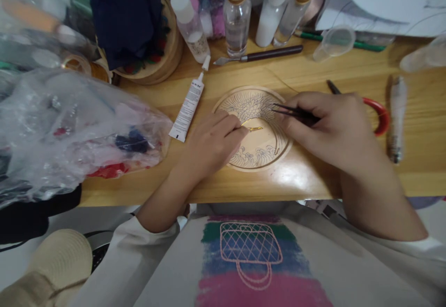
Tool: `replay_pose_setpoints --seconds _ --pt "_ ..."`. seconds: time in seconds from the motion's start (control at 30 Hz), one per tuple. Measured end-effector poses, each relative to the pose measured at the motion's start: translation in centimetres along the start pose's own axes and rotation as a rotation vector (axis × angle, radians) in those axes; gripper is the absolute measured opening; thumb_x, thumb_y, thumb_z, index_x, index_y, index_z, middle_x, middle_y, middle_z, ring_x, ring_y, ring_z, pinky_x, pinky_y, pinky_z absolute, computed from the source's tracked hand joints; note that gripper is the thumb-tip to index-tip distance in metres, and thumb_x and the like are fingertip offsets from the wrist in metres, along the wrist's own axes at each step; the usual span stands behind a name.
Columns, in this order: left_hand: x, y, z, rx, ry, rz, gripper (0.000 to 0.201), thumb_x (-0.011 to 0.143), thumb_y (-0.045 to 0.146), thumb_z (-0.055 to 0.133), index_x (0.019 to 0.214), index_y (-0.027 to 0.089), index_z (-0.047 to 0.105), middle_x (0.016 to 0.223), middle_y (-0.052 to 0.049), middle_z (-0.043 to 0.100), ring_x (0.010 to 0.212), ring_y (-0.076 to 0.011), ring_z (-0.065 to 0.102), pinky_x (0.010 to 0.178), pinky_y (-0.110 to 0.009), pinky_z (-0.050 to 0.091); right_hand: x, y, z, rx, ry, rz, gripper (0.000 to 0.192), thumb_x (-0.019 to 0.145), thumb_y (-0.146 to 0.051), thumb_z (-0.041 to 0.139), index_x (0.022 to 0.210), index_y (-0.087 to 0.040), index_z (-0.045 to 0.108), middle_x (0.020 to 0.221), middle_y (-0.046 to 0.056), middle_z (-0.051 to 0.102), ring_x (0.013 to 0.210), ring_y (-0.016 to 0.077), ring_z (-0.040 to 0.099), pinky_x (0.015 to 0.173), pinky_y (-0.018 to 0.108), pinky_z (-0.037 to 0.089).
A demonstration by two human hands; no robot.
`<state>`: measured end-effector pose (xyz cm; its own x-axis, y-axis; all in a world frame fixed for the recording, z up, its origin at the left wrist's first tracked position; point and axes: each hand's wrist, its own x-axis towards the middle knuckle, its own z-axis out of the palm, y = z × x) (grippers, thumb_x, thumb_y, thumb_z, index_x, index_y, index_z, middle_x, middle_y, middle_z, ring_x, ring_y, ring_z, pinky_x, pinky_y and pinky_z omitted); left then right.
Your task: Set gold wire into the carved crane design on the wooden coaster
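Note:
A round wooden disc [262, 142] with a dark line drawing of feather-like and wave-like patterns lies flat on the table. My left hand [213, 140] rests at its left edge, thumb and forefinger pinched on a thin gold wire [256, 129] that curls out over the disc's pale middle. My right hand [331, 123] is over the disc's right side, closed around dark tweezers [291, 110]. Their tips point left, above the drawing, apart from the gold wire. Behind the right hand, red-handled scissors [378, 115] are partly hidden.
A white glue tube [187, 107] lies left of the disc. Behind are a craft knife [259, 55], bottles [237, 19] and a small clear cup [335, 42]. A plastic bag [80, 130] and a round box [170, 51] under dark blue cloth [127, 19] crowd the left. A whitish pen-like object [397, 119] lies right.

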<state>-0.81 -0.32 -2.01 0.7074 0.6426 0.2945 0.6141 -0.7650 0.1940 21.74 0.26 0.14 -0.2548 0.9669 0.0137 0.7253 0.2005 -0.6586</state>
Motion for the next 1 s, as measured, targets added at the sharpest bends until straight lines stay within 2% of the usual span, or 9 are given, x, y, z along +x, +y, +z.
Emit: replay_pose_setpoints --seconds 0.43,0.7,1.0 --pt "0.12 0.18 0.05 0.025 0.018 0.011 0.025 0.098 0.017 0.047 0.084 0.016 0.067 0.078 -0.003 0.066 0.073 -0.0159 0.058 0.065 -0.031 0.047 0.05 0.06 -0.07 -0.001 0.003 0.006 0.019 0.081 -0.031 0.059 0.073 -0.016 0.068 0.057 0.000 0.059 0.049 0.0098 0.044 0.053 0.025 0.031" --pt "0.04 0.27 -0.06 0.028 -0.007 0.010 0.024 0.098 0.018 0.046 0.085 0.016 0.066 0.078 -0.004 0.065 0.075 -0.0160 0.057 0.065 -0.032 0.046 0.06 0.01 -0.03 -0.002 0.006 0.003 0.019 0.081 -0.030 0.060 0.079 -0.015 0.071 0.062 0.002 0.065 0.053 0.0114 0.049 0.054 0.025 0.032" --pt "0.01 0.27 -0.06 0.027 -0.005 0.023 0.021 0.098 0.019 0.048 0.087 0.015 0.066 0.079 -0.003 0.064 0.076 -0.0150 0.056 0.067 -0.030 0.044 0.01 0.06 0.02 0.011 -0.004 0.009 0.019 0.080 -0.029 0.060 0.074 -0.014 0.069 0.058 0.000 0.059 0.050 0.0090 0.044 0.055 0.024 0.030"
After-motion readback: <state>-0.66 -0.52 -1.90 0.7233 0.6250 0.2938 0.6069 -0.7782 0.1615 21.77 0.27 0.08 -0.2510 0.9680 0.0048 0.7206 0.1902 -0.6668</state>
